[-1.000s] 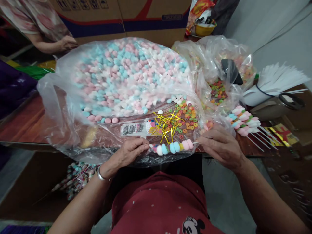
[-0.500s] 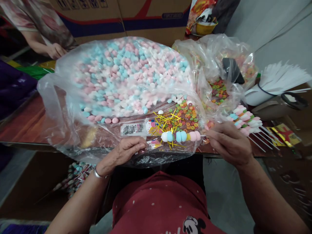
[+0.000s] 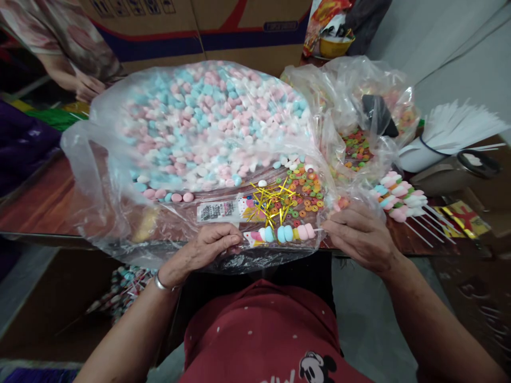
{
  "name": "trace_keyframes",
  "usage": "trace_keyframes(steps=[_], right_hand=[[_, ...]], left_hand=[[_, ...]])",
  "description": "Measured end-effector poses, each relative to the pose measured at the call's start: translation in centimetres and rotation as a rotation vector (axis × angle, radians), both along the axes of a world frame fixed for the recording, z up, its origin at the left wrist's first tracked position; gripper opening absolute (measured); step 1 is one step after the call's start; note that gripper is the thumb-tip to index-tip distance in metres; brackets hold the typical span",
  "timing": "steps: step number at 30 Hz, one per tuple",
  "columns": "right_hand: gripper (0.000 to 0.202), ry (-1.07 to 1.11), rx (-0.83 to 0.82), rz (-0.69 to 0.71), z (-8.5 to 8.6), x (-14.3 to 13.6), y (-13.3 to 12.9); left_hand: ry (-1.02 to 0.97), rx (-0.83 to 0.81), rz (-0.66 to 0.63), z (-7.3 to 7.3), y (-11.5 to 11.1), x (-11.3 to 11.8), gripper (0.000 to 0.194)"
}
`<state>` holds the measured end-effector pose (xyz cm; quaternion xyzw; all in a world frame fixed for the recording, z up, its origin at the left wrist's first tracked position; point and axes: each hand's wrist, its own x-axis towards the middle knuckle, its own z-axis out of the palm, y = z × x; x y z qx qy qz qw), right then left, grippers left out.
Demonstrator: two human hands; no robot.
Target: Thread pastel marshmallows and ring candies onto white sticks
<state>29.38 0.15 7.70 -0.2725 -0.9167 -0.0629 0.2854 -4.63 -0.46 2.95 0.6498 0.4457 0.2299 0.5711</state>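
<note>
My left hand pinches the end of a small printed plastic bag. My right hand is closed on the white stick of a marshmallow skewer, which carries blue, white and pink marshmallows with a yellow-green piece among them. The skewer lies level between my hands, its left end at the bag and seemingly partly inside it. Just beyond are gold twist ties, a stack of flat printed bags and small colourful candy rings.
A large clear bag of marshmallows covers much of the table. Finished-looking skewers lie at right, near a holder of white sticks. A cardboard box with skewers stands below left. A co-worker's hand is at far left.
My right hand has moved left and slightly down with the marshmallow skewer, bringing its tip to the small bag. My left hand has stayed nearly in place.
</note>
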Motion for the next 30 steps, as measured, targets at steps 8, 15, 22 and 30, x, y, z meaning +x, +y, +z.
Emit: trace_keyframes(steps=[8, 15, 22, 30], right_hand=[[0.014, 0.04, -0.03, -0.03, 0.1, -0.25, 0.23], [0.015, 0.017, -0.04, -0.035, -0.09, -0.65, 0.24], [0.01, -0.039, 0.073, -0.066, 0.02, -0.82, 0.55], [0.019, 0.049, 0.023, -0.069, 0.16, -0.21, 0.36]], left_hand=[[0.047, 0.014, 0.024, 0.17, 0.16, -0.29, 0.037], [0.066, 0.044, 0.014, 0.34, 0.23, -0.37, 0.038], [0.07, 0.017, -0.014, 0.8, 0.39, -0.2, 0.037], [-0.011, -0.062, 0.029, 0.02, 0.4, -0.63, 0.038]])
